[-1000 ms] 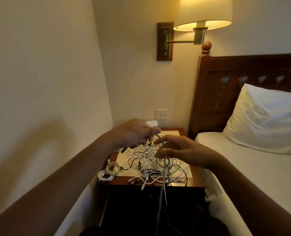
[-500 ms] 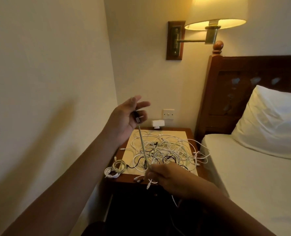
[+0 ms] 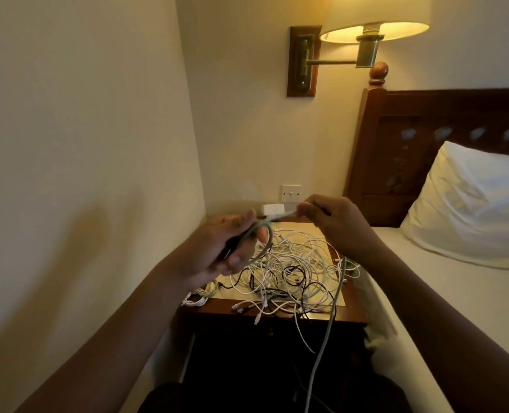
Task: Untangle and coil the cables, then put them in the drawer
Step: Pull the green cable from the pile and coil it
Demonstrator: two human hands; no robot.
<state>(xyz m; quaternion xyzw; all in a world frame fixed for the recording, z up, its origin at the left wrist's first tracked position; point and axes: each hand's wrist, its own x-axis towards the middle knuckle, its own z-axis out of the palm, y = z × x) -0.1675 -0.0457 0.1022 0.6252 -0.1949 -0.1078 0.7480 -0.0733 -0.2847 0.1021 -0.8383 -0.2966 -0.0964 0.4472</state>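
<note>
Both hands are up over the dark wooden bedside worktop (image 3: 214, 311), and a grey round cable (image 3: 328, 329) runs between them. The left hand (image 3: 226, 248) has its fingers (image 3: 238, 259) curled round the cable's dark plug end, with one loop hanging off them. The right hand (image 3: 336, 226), a little higher and nearer the wall, pinches the same cable in tight fingers (image 3: 306, 211). From there the cable drops under the wrist, past the worktop's front edge and out of the bottom of the view. Below the hands, a tangled heap of white and black cables (image 3: 295, 272) sprawls over the worktop, a few ends dangling off the front. One small coiled white cable (image 3: 201, 296) sits apart at the front left corner. The front under the worktop is too dark to make out a drawer. A white pillow (image 3: 470, 204) lies on the bed (image 3: 455, 293) to the right.
</note>
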